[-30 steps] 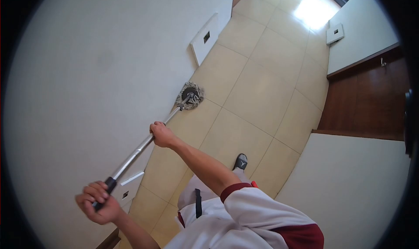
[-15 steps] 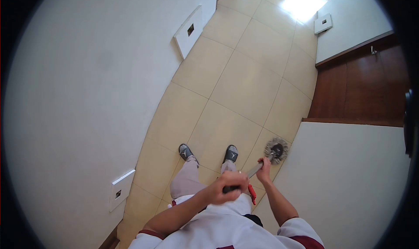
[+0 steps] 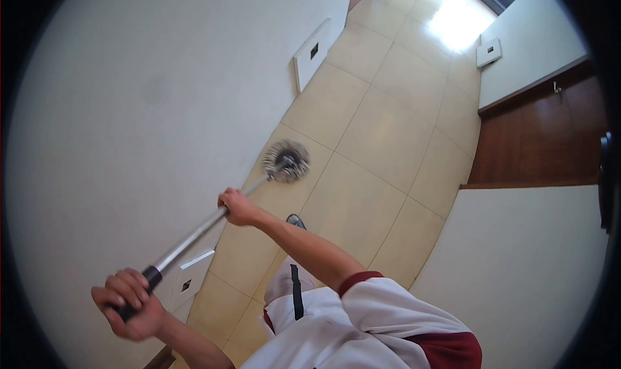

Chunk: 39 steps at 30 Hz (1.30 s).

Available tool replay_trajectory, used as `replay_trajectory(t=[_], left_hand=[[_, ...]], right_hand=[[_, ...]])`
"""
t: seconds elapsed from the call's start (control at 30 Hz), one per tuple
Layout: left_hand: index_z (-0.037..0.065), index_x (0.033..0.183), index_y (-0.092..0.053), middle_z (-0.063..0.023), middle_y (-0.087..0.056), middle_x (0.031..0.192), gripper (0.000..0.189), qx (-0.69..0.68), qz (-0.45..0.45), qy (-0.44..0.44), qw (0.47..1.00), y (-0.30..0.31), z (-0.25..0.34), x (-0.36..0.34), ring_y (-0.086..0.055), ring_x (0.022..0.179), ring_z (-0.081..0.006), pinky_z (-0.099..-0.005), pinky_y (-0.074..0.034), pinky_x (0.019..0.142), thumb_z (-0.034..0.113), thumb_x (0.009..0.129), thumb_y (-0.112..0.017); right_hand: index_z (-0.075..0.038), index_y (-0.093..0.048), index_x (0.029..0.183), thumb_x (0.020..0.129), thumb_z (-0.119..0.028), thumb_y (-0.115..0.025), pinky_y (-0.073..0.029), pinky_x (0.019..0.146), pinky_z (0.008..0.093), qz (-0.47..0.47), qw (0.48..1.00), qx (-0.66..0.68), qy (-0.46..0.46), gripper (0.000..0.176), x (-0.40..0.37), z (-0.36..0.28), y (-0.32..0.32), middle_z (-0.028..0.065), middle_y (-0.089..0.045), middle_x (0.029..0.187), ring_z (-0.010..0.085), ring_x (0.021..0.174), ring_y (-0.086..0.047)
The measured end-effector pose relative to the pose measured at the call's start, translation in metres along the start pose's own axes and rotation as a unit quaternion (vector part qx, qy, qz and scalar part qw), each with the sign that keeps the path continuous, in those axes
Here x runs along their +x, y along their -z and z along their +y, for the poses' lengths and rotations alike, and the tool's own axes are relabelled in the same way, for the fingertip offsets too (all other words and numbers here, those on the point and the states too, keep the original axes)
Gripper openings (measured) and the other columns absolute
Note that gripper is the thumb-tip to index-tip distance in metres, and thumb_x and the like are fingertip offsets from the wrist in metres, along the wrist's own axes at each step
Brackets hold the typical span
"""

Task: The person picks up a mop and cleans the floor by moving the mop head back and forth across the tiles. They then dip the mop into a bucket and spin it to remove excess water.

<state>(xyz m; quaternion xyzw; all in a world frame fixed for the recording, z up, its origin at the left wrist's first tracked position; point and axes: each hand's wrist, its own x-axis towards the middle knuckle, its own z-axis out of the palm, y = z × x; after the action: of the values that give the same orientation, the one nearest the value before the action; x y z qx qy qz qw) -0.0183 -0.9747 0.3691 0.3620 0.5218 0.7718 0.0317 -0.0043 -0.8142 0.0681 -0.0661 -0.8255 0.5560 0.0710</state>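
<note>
A round mop (image 3: 286, 161) with a grey, fringed head rests on the tiled floor close to the left wall, its head slightly blurred. From it the silver pole (image 3: 194, 235) slants down to the lower left and ends in a black grip. My left hand (image 3: 132, 304) is closed around that black grip. Farther down the pole, nearer the mop head, my right hand (image 3: 238, 207) wraps round the metal. Below my right forearm one dark slipper (image 3: 296, 221) shows; the other foot is hidden.
White walls flank the beige tiled floor (image 3: 362, 168). White square boxes stick out from the left wall, one far (image 3: 312, 55) and one near (image 3: 192, 278), with another box (image 3: 490, 52) on the right. A brown wooden door (image 3: 543, 129) stands at the right.
The mop has swung from the right wall across the floor to the left wall. Both hands moved left with it, still on the pole, and the view has shifted a little.
</note>
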Motion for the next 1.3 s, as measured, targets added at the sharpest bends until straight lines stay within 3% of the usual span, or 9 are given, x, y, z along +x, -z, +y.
replay_trajectory(t=[0.17, 0.43, 0.53, 0.6, 0.73, 0.9, 1.07, 1.17, 1.3], left_hand=[[0.011, 0.077, -0.04, -0.0008, -0.039, 0.056, 0.028, -0.001, 0.004, -0.018, 1.0, 0.008, 0.01, -0.033, -0.039, 0.05, -0.0129, -0.031, -0.039, 0.06, 0.035, 0.091, -0.045], [0.004, 0.083, -0.049, -0.0029, -0.044, 0.056, 0.034, -0.288, -0.232, 0.168, 0.914, -0.152, -0.019, -0.185, -0.042, 0.045, -0.0134, -0.0307, -0.035, 0.041, 0.037, 0.088, -0.051], [0.003, 0.073, -0.05, -0.0052, -0.048, 0.061, 0.014, -0.277, -0.406, 0.212, 0.845, -0.206, -0.028, -0.28, -0.046, 0.05, -0.0172, -0.0301, -0.038, 0.048, 0.016, 0.067, -0.052], [0.002, 0.074, -0.05, -0.0072, -0.052, 0.069, 0.018, -0.285, -0.412, 0.33, 0.8, -0.202, -0.035, -0.313, -0.05, 0.061, -0.0177, -0.0303, -0.045, 0.068, 0.019, 0.074, -0.056], [-0.002, 0.079, -0.058, -0.0063, -0.058, 0.075, 0.018, -0.229, -0.402, 0.393, 0.795, -0.092, -0.057, -0.276, -0.053, 0.071, -0.0159, -0.0377, -0.039, 0.101, 0.016, 0.075, -0.058], [0.004, 0.064, -0.051, -0.008, -0.052, 0.053, 0.029, -0.117, -0.202, 0.176, 0.956, 0.071, 0.04, -0.141, -0.051, 0.052, -0.0194, -0.0379, -0.046, 0.069, 0.025, 0.082, -0.045], [0.011, 0.075, -0.04, -0.0034, -0.041, 0.054, 0.027, 0.012, -0.017, 0.039, 0.999, 0.117, 0.088, -0.121, -0.043, 0.051, -0.0155, -0.0357, -0.042, 0.069, 0.033, 0.086, -0.051], [0.009, 0.08, -0.038, -0.0055, -0.041, 0.057, 0.027, 0.072, 0.048, 0.031, 0.996, 0.132, 0.068, -0.135, -0.042, 0.054, -0.0163, -0.0366, -0.042, 0.067, 0.033, 0.087, -0.049], [0.01, 0.079, -0.039, -0.0037, -0.041, 0.056, 0.026, 0.025, -0.06, 0.009, 0.998, 0.099, 0.083, -0.121, -0.042, 0.051, -0.0155, -0.0349, -0.042, 0.063, 0.033, 0.087, -0.047]], right_hand=[[0.0, -0.053, 0.091, 0.07, -0.001, -0.058, -0.044, 0.083, 0.0483, 0.099, 0.993, -0.009, -0.067, 0.021, -0.056, -0.013, -0.001, 0.0197, -0.056, 0.095, 0.0384, 0.1, -0.051], [-0.004, -0.053, 0.089, 0.06, -0.001, -0.077, -0.042, 0.079, 0.0432, 0.318, 0.911, -0.112, -0.237, 0.038, -0.415, 0.026, 0.047, 0.0157, -0.053, 0.09, 0.0357, 0.091, -0.05], [-0.006, -0.053, 0.082, 0.055, 0.007, -0.067, -0.042, 0.078, 0.0399, 0.382, 0.856, -0.185, -0.295, 0.032, -0.553, 0.067, 0.051, 0.0118, -0.053, 0.081, 0.0324, 0.084, -0.051], [-0.007, -0.055, 0.078, 0.057, 0.008, -0.064, -0.042, 0.078, 0.04, 0.42, 0.826, -0.192, -0.324, 0.028, -0.597, 0.102, 0.039, 0.0115, -0.054, 0.079, 0.032, 0.083, -0.052], [-0.008, -0.058, 0.073, 0.057, 0.003, -0.071, -0.044, 0.077, 0.042, 0.32, 0.874, -0.222, -0.29, 0.024, -0.524, 0.106, 0.0, 0.0128, -0.059, 0.082, 0.0328, 0.086, -0.055], [-0.005, -0.063, 0.083, 0.056, 0.002, -0.075, -0.046, 0.081, 0.0415, 0.205, 0.955, -0.071, -0.202, 0.03, -0.271, -0.005, -0.105, 0.0137, -0.06, 0.088, 0.0345, 0.092, -0.056], [-0.005, -0.059, 0.085, 0.064, -0.001, -0.065, -0.043, 0.085, 0.043, 0.068, 0.998, 0.001, 0.019, 0.022, -0.074, -0.043, -0.167, 0.0135, -0.059, 0.091, 0.0344, 0.099, -0.054], [-0.004, -0.056, 0.088, 0.068, -0.001, -0.062, -0.043, 0.084, 0.0441, 0.077, 0.996, -0.029, -0.043, 0.022, -0.063, -0.048, -0.168, 0.0137, -0.058, 0.095, 0.0337, 0.102, -0.052], [-0.004, -0.052, 0.093, 0.072, -0.001, -0.059, -0.043, 0.08, 0.0469, 0.12, 0.986, -0.051, -0.107, 0.022, -0.141, -0.075, -0.126, 0.0142, -0.057, 0.099, 0.034, 0.104, -0.052]])
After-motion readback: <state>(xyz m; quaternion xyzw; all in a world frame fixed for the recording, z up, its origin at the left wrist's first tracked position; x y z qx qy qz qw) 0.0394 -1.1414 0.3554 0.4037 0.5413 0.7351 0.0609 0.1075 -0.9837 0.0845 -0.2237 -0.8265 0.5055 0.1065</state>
